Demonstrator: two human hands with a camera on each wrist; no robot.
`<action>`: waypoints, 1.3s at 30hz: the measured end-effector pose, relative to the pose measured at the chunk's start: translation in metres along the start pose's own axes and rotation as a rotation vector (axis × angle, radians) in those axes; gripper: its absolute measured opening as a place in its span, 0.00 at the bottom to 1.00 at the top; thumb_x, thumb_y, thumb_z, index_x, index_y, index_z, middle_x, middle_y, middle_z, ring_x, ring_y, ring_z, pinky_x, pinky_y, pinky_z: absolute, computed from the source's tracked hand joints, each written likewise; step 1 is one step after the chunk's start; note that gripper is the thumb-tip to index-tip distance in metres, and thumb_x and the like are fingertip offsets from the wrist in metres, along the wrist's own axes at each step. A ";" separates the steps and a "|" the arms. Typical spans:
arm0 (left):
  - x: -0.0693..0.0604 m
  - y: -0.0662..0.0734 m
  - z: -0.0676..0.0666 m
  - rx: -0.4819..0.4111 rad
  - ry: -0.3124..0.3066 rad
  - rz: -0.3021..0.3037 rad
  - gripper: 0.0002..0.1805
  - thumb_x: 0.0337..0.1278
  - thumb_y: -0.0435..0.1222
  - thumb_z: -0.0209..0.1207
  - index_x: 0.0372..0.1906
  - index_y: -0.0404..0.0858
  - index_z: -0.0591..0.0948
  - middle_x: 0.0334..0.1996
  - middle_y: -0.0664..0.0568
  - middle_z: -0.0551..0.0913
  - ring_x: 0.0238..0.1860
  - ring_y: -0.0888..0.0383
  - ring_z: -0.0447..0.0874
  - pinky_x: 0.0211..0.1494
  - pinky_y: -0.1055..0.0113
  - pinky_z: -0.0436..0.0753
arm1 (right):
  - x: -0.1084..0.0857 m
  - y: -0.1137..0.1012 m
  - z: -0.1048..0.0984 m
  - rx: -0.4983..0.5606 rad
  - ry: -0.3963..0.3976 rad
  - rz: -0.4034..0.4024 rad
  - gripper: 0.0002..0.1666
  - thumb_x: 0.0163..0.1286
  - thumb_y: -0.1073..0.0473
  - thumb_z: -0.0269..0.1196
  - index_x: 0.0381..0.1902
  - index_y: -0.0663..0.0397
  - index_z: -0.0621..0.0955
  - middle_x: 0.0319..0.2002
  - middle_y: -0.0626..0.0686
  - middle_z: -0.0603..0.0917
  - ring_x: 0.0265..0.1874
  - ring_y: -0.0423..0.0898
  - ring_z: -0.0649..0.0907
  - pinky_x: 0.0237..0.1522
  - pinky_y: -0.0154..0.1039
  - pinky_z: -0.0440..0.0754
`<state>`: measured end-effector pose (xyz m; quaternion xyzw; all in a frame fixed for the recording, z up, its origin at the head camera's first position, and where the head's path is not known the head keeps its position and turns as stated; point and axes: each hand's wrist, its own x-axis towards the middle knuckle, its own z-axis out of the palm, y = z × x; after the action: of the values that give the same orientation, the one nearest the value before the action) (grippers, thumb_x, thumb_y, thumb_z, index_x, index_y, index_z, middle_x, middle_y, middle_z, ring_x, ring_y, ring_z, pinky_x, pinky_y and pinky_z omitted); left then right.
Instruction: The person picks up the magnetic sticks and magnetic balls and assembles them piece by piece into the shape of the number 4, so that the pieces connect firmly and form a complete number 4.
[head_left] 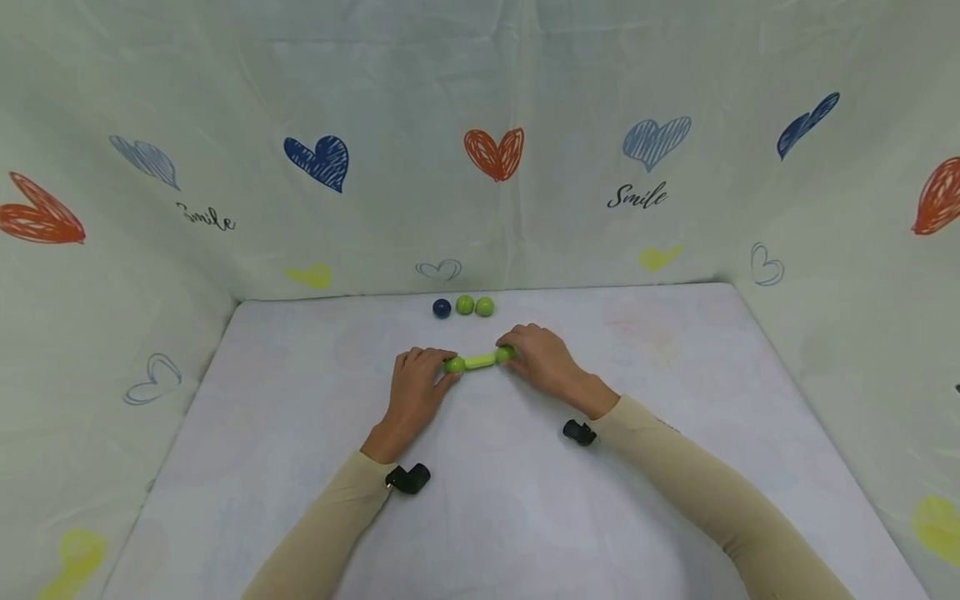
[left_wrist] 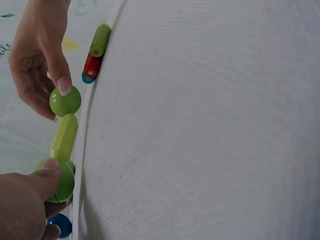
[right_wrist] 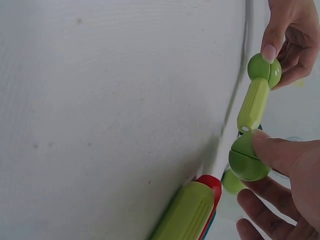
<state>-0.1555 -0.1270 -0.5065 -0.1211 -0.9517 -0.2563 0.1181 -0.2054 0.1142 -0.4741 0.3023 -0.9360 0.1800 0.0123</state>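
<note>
My left hand (head_left: 417,388) pinches a green ball (head_left: 454,365) between thumb and fingers. From that ball a light yellow-green rod (head_left: 480,362) extends rightward, one end against it. Another green ball (head_left: 506,353) is pinched by my right hand (head_left: 543,360) at the rod's other end. In the right wrist view a pale tip shows on the rod (right_wrist: 253,105), close to the right-hand ball (right_wrist: 249,157); whether they touch, I cannot tell.
Near the table's back edge sit a dark blue ball (head_left: 442,308) and two green balls, one left (head_left: 465,305) and one right (head_left: 485,307). In the left wrist view lie a green rod (left_wrist: 100,40), a red rod (left_wrist: 92,65) and a blue piece (left_wrist: 88,78).
</note>
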 end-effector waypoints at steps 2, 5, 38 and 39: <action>0.000 0.000 0.000 -0.003 0.005 0.001 0.18 0.63 0.38 0.74 0.56 0.41 0.87 0.51 0.49 0.90 0.55 0.48 0.82 0.67 0.48 0.73 | 0.000 0.001 0.000 0.004 0.002 -0.001 0.20 0.67 0.60 0.76 0.56 0.55 0.87 0.52 0.53 0.89 0.51 0.52 0.86 0.55 0.49 0.85; -0.002 0.001 -0.001 -0.005 0.006 0.001 0.18 0.63 0.37 0.74 0.56 0.41 0.87 0.51 0.49 0.90 0.54 0.48 0.82 0.67 0.48 0.74 | -0.001 0.002 0.000 0.009 0.001 -0.006 0.20 0.67 0.60 0.76 0.56 0.55 0.87 0.52 0.53 0.89 0.51 0.52 0.86 0.55 0.48 0.85; 0.002 -0.011 -0.017 0.025 -0.099 0.016 0.19 0.65 0.36 0.71 0.60 0.40 0.87 0.52 0.48 0.91 0.53 0.47 0.82 0.66 0.45 0.73 | -0.012 -0.025 0.024 0.033 0.026 0.004 0.19 0.66 0.54 0.77 0.53 0.55 0.88 0.40 0.51 0.87 0.37 0.47 0.83 0.39 0.41 0.83; 0.002 -0.012 -0.018 0.027 -0.103 0.019 0.19 0.66 0.36 0.71 0.60 0.40 0.87 0.52 0.48 0.90 0.53 0.47 0.82 0.66 0.45 0.73 | -0.013 -0.027 0.025 0.037 0.031 0.003 0.19 0.66 0.54 0.77 0.53 0.55 0.88 0.40 0.51 0.87 0.37 0.47 0.83 0.38 0.41 0.83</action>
<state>-0.1580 -0.1457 -0.4966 -0.1416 -0.9587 -0.2355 0.0730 -0.1771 0.0929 -0.4904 0.2981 -0.9327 0.2017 0.0208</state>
